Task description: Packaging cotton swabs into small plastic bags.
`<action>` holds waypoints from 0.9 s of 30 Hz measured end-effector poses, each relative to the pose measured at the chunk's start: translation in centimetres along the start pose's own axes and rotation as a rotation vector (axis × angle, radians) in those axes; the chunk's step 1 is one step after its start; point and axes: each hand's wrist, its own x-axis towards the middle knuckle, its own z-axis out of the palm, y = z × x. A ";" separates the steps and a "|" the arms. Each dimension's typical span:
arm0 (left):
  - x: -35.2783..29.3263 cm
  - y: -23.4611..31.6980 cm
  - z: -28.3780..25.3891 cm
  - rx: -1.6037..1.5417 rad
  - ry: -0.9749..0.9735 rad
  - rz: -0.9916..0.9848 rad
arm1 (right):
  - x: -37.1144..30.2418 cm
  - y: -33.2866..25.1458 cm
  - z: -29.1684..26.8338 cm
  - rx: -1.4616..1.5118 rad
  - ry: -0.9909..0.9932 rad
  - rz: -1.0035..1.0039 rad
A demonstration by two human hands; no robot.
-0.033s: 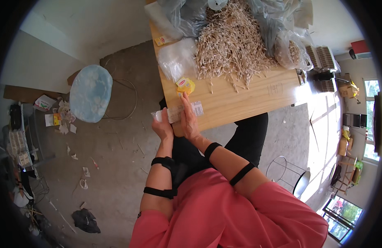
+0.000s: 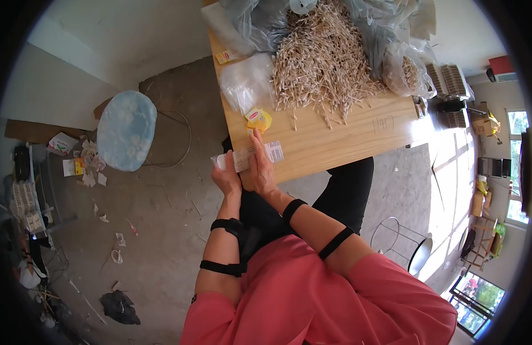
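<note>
A clear plastic packet of cotton swabs (image 2: 243,158) lies at the near left corner of the wooden table (image 2: 346,138), a printed white label towards its right end. My left hand (image 2: 227,177) grips the packet's left end, fingers curled around it. Across its middle rests my right hand (image 2: 262,168), fingers straight and nothing gripped. Just beyond my right fingertips sit yellow cards (image 2: 259,119). Behind them is a stack of clear plastic bags (image 2: 246,83). A large heap of loose cotton swabs (image 2: 326,63) covers the far middle of the table.
Grey plastic bags (image 2: 257,26) flank the heap, and a clear bag of swabs (image 2: 404,75) stands at its right. A blue-covered stool (image 2: 126,131) is left of the table. A wire-frame stool (image 2: 418,256) stands right. Scraps and a black bag (image 2: 119,307) litter the floor.
My right hand has shifted very slightly left along the packet. My left hand and the packet look unmoved.
</note>
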 end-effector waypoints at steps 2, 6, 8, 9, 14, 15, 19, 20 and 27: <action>0.0 0.1 0.2 -0.060 -0.020 -0.025 | 0.2 0.0 -0.1 -0.011 0.005 0.005; -0.3 0.1 -0.4 -0.017 -0.023 0.000 | 0.2 -0.2 -1.7 0.004 0.010 0.059; -0.2 0.5 -0.4 0.006 -0.016 0.010 | 0.6 0.1 -3.4 -0.029 -0.004 0.044; -0.1 0.4 -0.6 -0.001 -0.064 0.008 | 0.6 0.2 -4.0 -0.054 -0.018 0.026; 0.0 0.0 -0.4 -0.043 -0.075 0.007 | 0.3 0.5 -5.2 -0.426 -0.304 -0.203; 0.0 0.0 -0.2 -0.027 -0.046 0.019 | -0.2 0.7 -5.2 -0.536 -0.389 -0.218; 0.1 -0.1 0.0 0.026 -0.037 0.027 | -0.4 1.2 -5.5 -0.642 -0.484 -0.230; 0.1 -0.1 -0.5 0.136 -0.101 -0.028 | -0.5 1.0 -5.7 -0.640 -0.431 -0.246; 1.0 -3.4 -5.5 0.018 -0.126 -0.159 | 9.6 0.4 -3.9 -0.473 0.061 0.157</action>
